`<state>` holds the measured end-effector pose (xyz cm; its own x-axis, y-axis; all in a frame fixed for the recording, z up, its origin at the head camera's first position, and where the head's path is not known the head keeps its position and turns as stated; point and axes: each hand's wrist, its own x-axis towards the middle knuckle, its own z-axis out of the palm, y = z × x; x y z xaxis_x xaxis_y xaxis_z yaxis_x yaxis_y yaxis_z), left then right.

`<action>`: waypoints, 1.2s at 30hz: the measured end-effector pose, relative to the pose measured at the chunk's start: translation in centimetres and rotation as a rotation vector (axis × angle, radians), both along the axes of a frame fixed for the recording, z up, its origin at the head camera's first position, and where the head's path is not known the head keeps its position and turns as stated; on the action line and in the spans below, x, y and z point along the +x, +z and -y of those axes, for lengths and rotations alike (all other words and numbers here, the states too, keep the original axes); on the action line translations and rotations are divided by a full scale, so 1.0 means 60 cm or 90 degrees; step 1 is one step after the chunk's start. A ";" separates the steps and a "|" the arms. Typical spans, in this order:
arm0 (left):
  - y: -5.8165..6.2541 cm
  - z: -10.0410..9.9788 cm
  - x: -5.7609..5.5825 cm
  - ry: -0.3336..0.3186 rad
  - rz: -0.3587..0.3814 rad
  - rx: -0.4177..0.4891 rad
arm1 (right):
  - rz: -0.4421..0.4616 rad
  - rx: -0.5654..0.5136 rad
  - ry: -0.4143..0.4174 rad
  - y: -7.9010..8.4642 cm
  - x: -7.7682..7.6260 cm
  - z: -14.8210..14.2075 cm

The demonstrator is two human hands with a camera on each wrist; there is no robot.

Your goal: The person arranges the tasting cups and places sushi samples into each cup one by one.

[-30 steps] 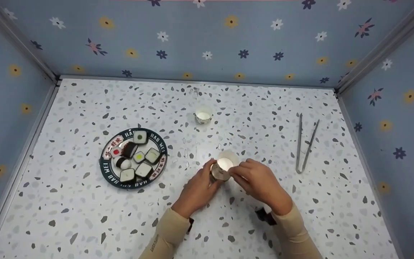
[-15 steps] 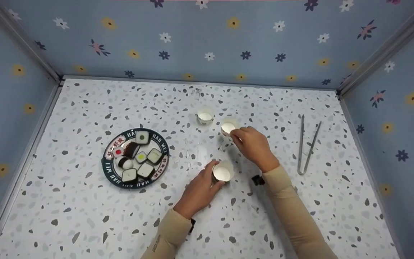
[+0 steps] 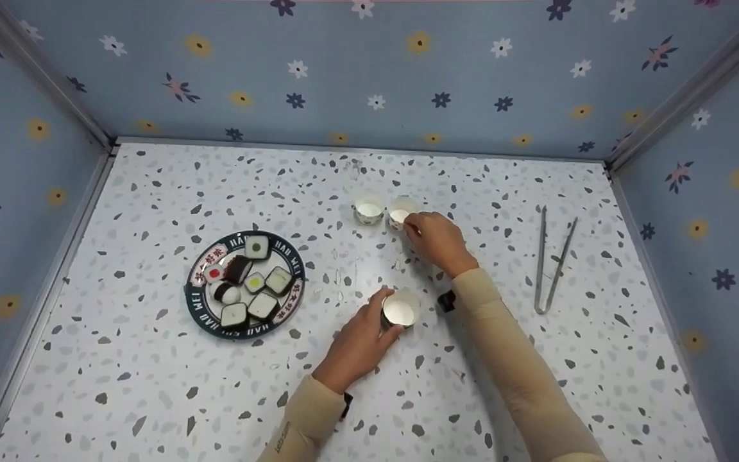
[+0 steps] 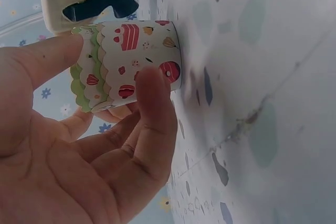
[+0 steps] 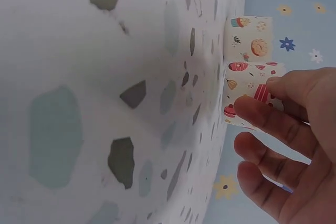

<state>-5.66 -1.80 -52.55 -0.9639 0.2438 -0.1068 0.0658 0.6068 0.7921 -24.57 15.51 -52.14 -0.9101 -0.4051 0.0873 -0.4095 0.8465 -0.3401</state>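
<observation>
My left hand (image 3: 358,340) curls its thumb and fingers round a paper baking cup (image 3: 400,310) standing on the table; in the left wrist view this cup (image 4: 139,51) shows printed cakes and layered scalloped edges, like cups nested together. Farther back, my right hand (image 3: 440,242) pinches the near right rim of another paper baking cup (image 3: 398,219). In the right wrist view, thumb and forefinger meet at this cup (image 5: 247,85), the other fingers loosely bent below. A third baking cup (image 3: 369,212) stands upright just left of it, touching or nearly so.
A round plate (image 3: 194,301) with a dark green lettered rim bears several sushi pieces at the left. Metal tongs (image 3: 543,282) lie spread at the right. Blue flowered panels (image 3: 344,77) enclose the speckled table (image 3: 151,398) at the back and sides.
My right hand has lifted a cup away from the one in my left hand and carried it back, beside the rear cup. The left hand has stayed nearly in place.
</observation>
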 end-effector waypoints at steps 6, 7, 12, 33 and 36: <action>-0.001 -0.002 0.002 -0.006 -0.004 0.006 | 0.014 -0.004 -0.008 -0.007 -0.010 0.002; -0.001 -0.003 0.003 -0.007 -0.005 0.005 | 0.013 -0.003 -0.009 -0.008 -0.010 0.002; 0.000 -0.003 0.003 -0.009 -0.007 0.005 | 0.027 0.010 -0.022 -0.005 -0.007 0.002; -0.002 0.003 -0.003 -0.003 0.007 0.018 | -0.081 -0.029 0.064 0.070 0.163 -0.043; -0.003 0.001 -0.003 -0.007 0.005 0.021 | -0.096 -0.034 0.096 0.073 0.194 -0.045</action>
<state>-5.84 -1.88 -52.75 -0.9604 0.2576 -0.1058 0.0660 0.5797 0.8122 -12.92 18.20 -47.77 -0.8142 -0.5270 0.2435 -0.5802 0.7539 -0.3084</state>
